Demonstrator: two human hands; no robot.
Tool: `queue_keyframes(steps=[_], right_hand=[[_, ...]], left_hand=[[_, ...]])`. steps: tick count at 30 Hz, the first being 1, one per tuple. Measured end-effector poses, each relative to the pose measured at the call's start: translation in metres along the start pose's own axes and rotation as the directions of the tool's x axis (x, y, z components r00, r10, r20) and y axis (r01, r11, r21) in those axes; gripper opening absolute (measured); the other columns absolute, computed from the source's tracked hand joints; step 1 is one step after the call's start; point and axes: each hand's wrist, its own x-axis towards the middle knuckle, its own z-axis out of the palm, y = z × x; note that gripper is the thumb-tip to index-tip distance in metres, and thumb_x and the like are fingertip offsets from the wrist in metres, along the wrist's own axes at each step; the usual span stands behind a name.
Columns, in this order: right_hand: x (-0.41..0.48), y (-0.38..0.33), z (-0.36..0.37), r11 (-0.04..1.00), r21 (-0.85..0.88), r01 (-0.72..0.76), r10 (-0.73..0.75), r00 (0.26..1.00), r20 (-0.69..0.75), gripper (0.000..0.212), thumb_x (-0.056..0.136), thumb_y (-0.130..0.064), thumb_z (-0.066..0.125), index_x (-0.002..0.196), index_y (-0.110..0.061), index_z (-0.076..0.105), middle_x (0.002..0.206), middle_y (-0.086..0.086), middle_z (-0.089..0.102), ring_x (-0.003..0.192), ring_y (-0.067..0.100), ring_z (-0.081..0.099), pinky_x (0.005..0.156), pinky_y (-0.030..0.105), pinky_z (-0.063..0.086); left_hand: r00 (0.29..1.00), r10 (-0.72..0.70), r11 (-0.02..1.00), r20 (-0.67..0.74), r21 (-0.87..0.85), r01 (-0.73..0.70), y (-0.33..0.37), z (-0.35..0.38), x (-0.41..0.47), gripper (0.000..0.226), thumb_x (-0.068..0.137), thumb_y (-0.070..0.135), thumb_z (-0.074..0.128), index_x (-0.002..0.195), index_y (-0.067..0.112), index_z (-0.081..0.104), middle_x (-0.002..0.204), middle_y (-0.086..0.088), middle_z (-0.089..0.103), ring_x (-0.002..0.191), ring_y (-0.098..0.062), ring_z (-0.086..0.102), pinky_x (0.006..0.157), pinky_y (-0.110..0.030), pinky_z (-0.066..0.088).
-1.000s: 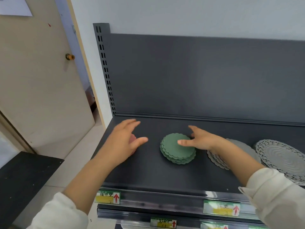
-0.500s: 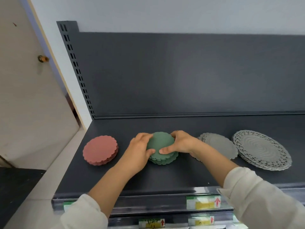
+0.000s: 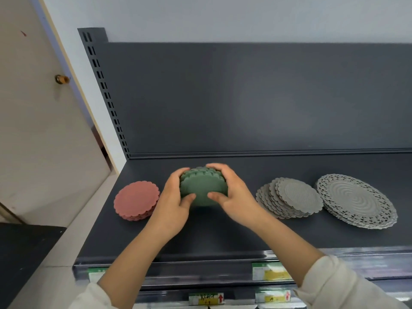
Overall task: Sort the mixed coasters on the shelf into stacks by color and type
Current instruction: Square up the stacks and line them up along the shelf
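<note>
Left hand (image 3: 174, 201) and right hand (image 3: 234, 197) both curl round the green stack (image 3: 201, 188), thumbs on its near face. The stack is tilted toward the viewer, left of centre on the shelf (image 3: 223, 237). Red stack (image 3: 136, 199) lies at its 9 o'clock, grey stack (image 3: 292, 197) at 3 o'clock, lace mats (image 3: 356, 200) beyond.

Shelf (image 3: 223, 238), red stack (image 3: 136, 200), apparently grey stacks (image 3: 296, 197)

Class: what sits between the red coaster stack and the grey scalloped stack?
The green coaster stack, held by the left hand and right hand, in the head view.
</note>
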Motion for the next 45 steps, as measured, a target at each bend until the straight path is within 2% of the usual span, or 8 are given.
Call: queue_keyframes(steps=[8, 18, 25, 28, 32, 35, 38, 45], right_hand=[[-0.005, 0.006, 0.017, 0.969, 0.163, -0.185, 0.177, 0.982, 0.063, 0.080, 0.087, 0.000, 0.057, 0.147, -0.027, 0.012, 0.142, -0.008, 0.029, 0.130, 0.006, 0.032, 0.111, 0.026, 0.029], [0.004, 0.009, 0.015, 0.973, 0.045, -0.228, 0.226, 0.973, 0.047, 0.050, 0.092, -0.009, 0.052, 0.136, -0.021, 0.029, 0.133, 0.003, 0.041, 0.120, 0.014, 0.042, 0.094, 0.022, 0.035], [0.011, 0.008, 0.008, 0.966, -0.041, -0.255, 0.256, 0.966, 0.032, 0.067, 0.094, -0.027, 0.052, 0.149, -0.023, 0.013, 0.141, 0.005, 0.034, 0.131, 0.019, 0.036, 0.104, 0.024, 0.031], [0.018, 0.005, 0.009, 0.941, -0.059, -0.334, 0.333, 0.943, -0.017, 0.048, 0.094, -0.032, 0.051, 0.136, -0.011, 0.040, 0.135, 0.009, 0.049, 0.120, 0.023, 0.050, 0.100, 0.040, 0.044], [0.022, 0.009, 0.012, 0.844, -0.313, -0.436, 0.481, 0.873, 0.083, 0.041, 0.093, -0.038, 0.046, 0.119, -0.006, 0.050, 0.123, 0.011, 0.051, 0.100, 0.023, 0.052, 0.081, 0.031, 0.043], [0.021, 0.017, 0.018, 0.752, -0.493, -0.438, 0.517, 0.855, 0.029, 0.056, 0.090, -0.050, 0.044, 0.128, -0.009, 0.046, 0.130, 0.012, 0.034, 0.120, 0.030, 0.038, 0.095, 0.038, 0.040], [0.017, 0.020, 0.022, 0.759, -0.498, -0.420, 0.450, 0.890, -0.066, 0.060, 0.087, -0.056, 0.046, 0.129, -0.013, 0.046, 0.127, 0.010, 0.034, 0.123, 0.029, 0.032, 0.096, 0.040, 0.038], [0.006, 0.025, -0.045, 0.846, -0.473, -0.246, 0.180, 0.967, -0.179, 0.044, 0.091, -0.036, 0.055, 0.130, -0.017, 0.050, 0.132, 0.007, 0.045, 0.126, 0.024, 0.034, 0.104, 0.035, 0.032]], left_hand=[[0.986, -0.153, 0.980, 0.066, -0.118, 0.160, -0.005, 0.016, -0.005, 0.078, 0.092, 0.006, 0.050, 0.147, 0.031, 0.002, 0.151, 0.003, 0.026, 0.136, -0.011, 0.029, 0.114, -0.029, 0.023], [0.992, -0.121, 0.984, 0.047, 0.138, 0.114, -0.001, 0.006, 0.005, 0.051, 0.096, 0.017, 0.044, 0.141, 0.025, 0.020, 0.137, -0.007, 0.038, 0.119, -0.018, 0.043, 0.104, -0.034, 0.037], [0.992, -0.123, 0.966, 0.006, 0.231, 0.118, 0.002, -0.004, 0.013, 0.043, 0.097, 0.030, 0.039, 0.138, 0.019, 0.033, 0.135, -0.004, 0.048, 0.121, -0.020, 0.045, 0.103, -0.040, 0.039], [0.982, -0.186, 0.947, 0.014, 0.269, 0.175, 0.006, -0.005, 0.019, 0.043, 0.098, 0.034, 0.033, 0.136, 0.015, 0.039, 0.130, -0.006, 0.052, 0.116, -0.022, 0.050, 0.098, -0.037, 0.042], [0.945, -0.311, 0.868, 0.101, 0.434, 0.239, 0.001, 0.000, 0.020, 0.045, 0.098, 0.035, 0.036, 0.134, 0.009, 0.040, 0.133, -0.014, 0.045, 0.116, -0.029, 0.049, 0.099, -0.038, 0.040], [0.984, -0.170, 0.787, 0.056, 0.608, 0.101, -0.008, 0.002, 0.020, 0.048, 0.094, 0.032, 0.046, 0.137, 0.012, 0.040, 0.141, -0.009, 0.037, 0.123, -0.030, 0.042, 0.104, -0.037, 0.036], [0.997, 0.046, 0.820, 0.066, 0.567, -0.076, -0.007, 0.005, 0.023, 0.034, 0.090, 0.022, 0.055, 0.124, 0.019, 0.058, 0.130, -0.001, 0.051, 0.117, -0.023, 0.047, 0.099, -0.032, 0.040], [0.988, 0.121, 0.836, 0.094, 0.527, -0.153, -0.014, 0.010, 0.024, 0.024, 0.092, 0.017, 0.053, 0.112, 0.018, 0.067, 0.117, 0.000, 0.060, 0.109, -0.021, 0.053, 0.093, -0.028, 0.042]])
